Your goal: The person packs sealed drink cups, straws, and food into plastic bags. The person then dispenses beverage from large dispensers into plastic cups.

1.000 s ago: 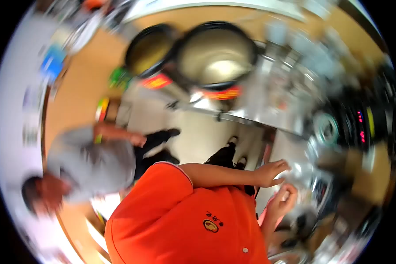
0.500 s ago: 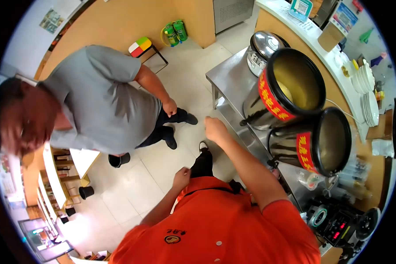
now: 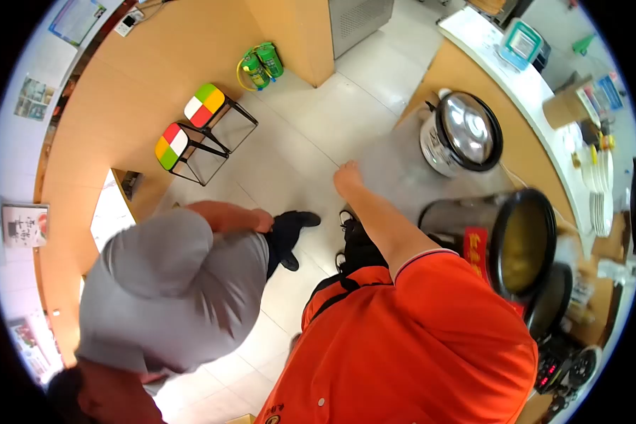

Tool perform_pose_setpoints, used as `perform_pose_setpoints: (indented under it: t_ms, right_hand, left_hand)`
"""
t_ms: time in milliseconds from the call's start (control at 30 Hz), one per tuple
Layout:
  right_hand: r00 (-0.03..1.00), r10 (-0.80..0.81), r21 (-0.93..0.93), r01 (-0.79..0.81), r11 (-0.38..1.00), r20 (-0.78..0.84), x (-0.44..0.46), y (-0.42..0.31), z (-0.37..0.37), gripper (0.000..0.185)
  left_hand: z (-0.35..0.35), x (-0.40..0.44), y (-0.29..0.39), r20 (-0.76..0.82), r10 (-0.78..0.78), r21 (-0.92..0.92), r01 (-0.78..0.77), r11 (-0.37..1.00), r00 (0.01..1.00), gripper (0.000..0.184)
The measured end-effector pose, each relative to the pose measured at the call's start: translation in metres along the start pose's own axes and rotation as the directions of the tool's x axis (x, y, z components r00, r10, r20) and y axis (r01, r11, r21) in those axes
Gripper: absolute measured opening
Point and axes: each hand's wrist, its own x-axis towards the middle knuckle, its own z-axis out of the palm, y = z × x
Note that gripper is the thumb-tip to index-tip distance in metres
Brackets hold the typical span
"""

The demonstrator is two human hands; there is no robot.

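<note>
My right hand (image 3: 348, 179) is held out ahead of me at the left edge of the steel table (image 3: 389, 159). Its fingers look curled in, and nothing shows in them. The nearest thing on that table is a white cooker (image 3: 438, 147) with a black rim and a shiny domed lid (image 3: 468, 127). Closer to me stands a large steel barrel (image 3: 449, 215) with a red label and an open top, yellowish inside. A second barrel (image 3: 550, 300) is partly hidden behind it and my orange sleeve. My left hand is out of view.
On my left stands a person in a grey shirt (image 3: 184, 297), close by. Two colourful stools (image 3: 206, 106) and green canisters (image 3: 261, 63) are along the wooden wall. A white-topped counter (image 3: 502, 60) curves along the right, with stacked plates (image 3: 601, 212). A black appliance (image 3: 555, 371) sits lower right.
I have moved forward and the view has turned; the barrels now lie lower in the picture. My left hand has gone out of sight. More of the stools shows beyond the person in grey.
</note>
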Motion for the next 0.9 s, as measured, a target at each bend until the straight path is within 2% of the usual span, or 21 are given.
perform_pose_setpoints:
  t_ms: [33,67,100,133,167,200,233,267,300,333,367,433,533,600,633,667,700,733,800,833,900]
  right_hand:
    - [0.999,0.001,-0.136,0.004,0.991,0.032,0.017,0.005,0.004,0.037]
    - [0.985,-0.040,-0.154,0.066,0.986,0.167,0.034,0.012,0.006,0.036]
    - [0.953,-0.077,-0.166,0.130,0.978,0.294,0.051,0.019,0.007,0.036]
    - [0.951,-0.053,-0.101,0.088,0.991,0.306,0.073,0.030,0.036,0.036]
    - [0.946,-0.033,-0.033,0.046,0.998,0.323,0.099,0.031,0.057,0.035]
    - [0.870,0.013,-0.059,0.018,0.998,0.493,0.094,0.029,0.017,0.038]
    - [0.773,-0.010,-0.082,0.080,0.993,0.634,0.109,0.030,0.022,0.041]
    - [0.774,-0.064,-0.052,0.125,0.991,0.630,0.104,0.033,0.003,0.040]
    - [0.795,-0.070,0.083,0.025,0.996,0.603,0.092,0.039,-0.038,0.039]
    - [0.802,-0.099,0.100,0.050,0.994,0.589,0.108,0.046,-0.002,0.034]
    - [0.750,-0.235,0.026,0.279,0.960,0.618,0.123,0.043,0.006,0.030]
    - [0.636,-0.438,0.138,0.465,0.875,0.635,0.130,0.047,-0.015,0.027]
    - [0.365,-0.513,0.230,0.594,0.771,0.777,0.159,0.055,0.008,0.017]
    - [0.339,-0.608,0.316,0.620,0.718,0.718,0.174,0.068,0.022,0.015]
    - [0.456,-0.437,0.412,0.159,0.897,0.775,0.178,0.077,0.045,0.019]
    - [0.461,-0.246,0.427,-0.343,0.837,0.853,0.183,0.083,0.066,0.023]
    - [0.363,-0.091,0.351,-0.757,0.551,0.927,0.199,0.085,0.070,0.029]
    - [0.378,-0.110,0.376,-0.759,0.532,0.919,0.215,0.089,0.046,0.029]
    - [0.031,-0.356,0.349,-0.296,0.889,0.934,0.239,0.100,-0.008,0.029]
    - [-0.021,-0.398,0.363,-0.372,0.855,0.917,0.271,0.107,0.027,0.033]
    - [0.068,-0.353,0.325,-0.576,0.749,0.933,0.344,0.118,0.113,0.033]
  left_hand:
    - [-0.072,0.075,0.052,0.224,0.075,0.569,-0.193,0.799,0.972,0.041]
    - [-0.133,0.137,0.095,0.465,0.082,0.838,-0.468,0.280,0.881,0.042]
    - [-0.177,0.171,0.121,0.548,0.039,0.830,-0.549,0.099,0.836,0.044]
    - [-0.202,0.177,0.138,0.499,0.046,0.849,-0.499,0.172,0.865,0.043]
    - [-0.217,0.174,0.144,0.386,0.070,0.846,-0.383,0.370,0.920,0.043]
    - [-0.214,0.155,0.137,0.152,0.062,0.613,-0.143,0.777,0.986,0.043]
    - [-0.202,0.132,0.125,0.002,0.028,0.304,-0.027,0.952,1.000,0.043]
    - [-0.207,0.128,0.125,-0.101,0.000,0.078,0.008,0.997,0.995,0.042]
    - [-0.216,0.127,0.125,-0.127,-0.008,0.006,0.009,1.000,0.992,0.042]
    - [-0.222,0.136,0.120,-0.153,-0.013,-0.065,0.003,0.998,0.988,0.042]
    - [-0.228,0.139,0.121,-0.180,-0.020,-0.140,-0.005,0.990,0.983,0.042]
    - [-0.243,0.148,0.124,-0.202,-0.032,-0.207,-0.010,0.978,0.979,0.041]
    - [-0.249,0.154,0.111,-0.188,-0.077,-0.259,0.026,0.965,0.979,0.041]
    - [-0.259,0.150,0.109,-0.174,-0.098,-0.263,0.049,0.964,0.980,0.040]
    - [-0.263,0.141,0.110,-0.162,-0.115,-0.282,0.066,0.957,0.980,0.040]
    - [-0.269,0.139,0.114,-0.139,-0.131,-0.282,0.088,0.955,0.982,0.040]
    - [-0.279,0.140,0.121,-0.127,-0.142,-0.277,0.103,0.955,0.982,0.039]
    - [-0.288,0.141,0.129,-0.120,-0.148,-0.266,0.112,0.957,0.982,0.039]
    - [-0.312,0.153,0.150,-0.100,-0.161,-0.237,0.133,0.962,0.982,0.039]
    - [-0.331,0.164,0.170,-0.089,-0.167,-0.218,0.144,0.965,0.982,0.039]
    - [-0.369,0.191,0.215,-0.078,-0.166,-0.161,0.152,0.975,0.983,0.038]
